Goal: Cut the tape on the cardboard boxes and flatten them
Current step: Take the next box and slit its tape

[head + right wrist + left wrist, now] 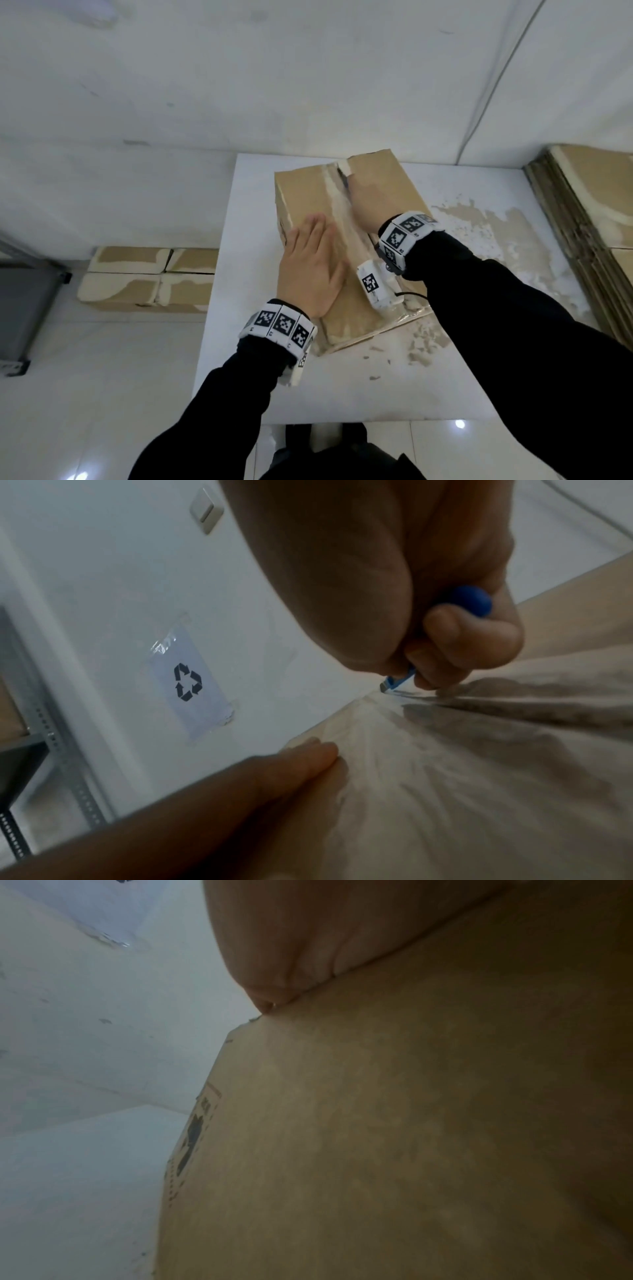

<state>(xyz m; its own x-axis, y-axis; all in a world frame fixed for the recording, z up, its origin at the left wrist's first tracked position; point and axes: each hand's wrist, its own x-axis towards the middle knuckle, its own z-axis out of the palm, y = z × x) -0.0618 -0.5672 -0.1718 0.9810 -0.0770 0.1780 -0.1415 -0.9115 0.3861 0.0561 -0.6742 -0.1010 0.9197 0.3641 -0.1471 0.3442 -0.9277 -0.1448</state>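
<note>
A brown cardboard box point(308, 192) lies on the white table point(342, 387), a strip of clear tape point(337, 195) running along its top seam. My left hand point(311, 263) lies flat on the box's left flap with straight fingers point(301, 761), and its palm point(308, 934) presses the cardboard point(411, 1123). My right hand point(371, 202) grips a blue box cutter point(471, 600) near the far end of the seam. The cutter's blade tip point(385, 687) meets the tape point(428, 764) there. Beyond the hand the seam gapes a little.
Flattened cardboard point(589, 219) is stacked at the table's right edge. More boxes point(150, 277) lie on the floor to the left, beside a grey metal rack point(24, 301). Tape scraps point(424, 346) litter the table's right side. A recycling sign point(188, 683) hangs on the wall.
</note>
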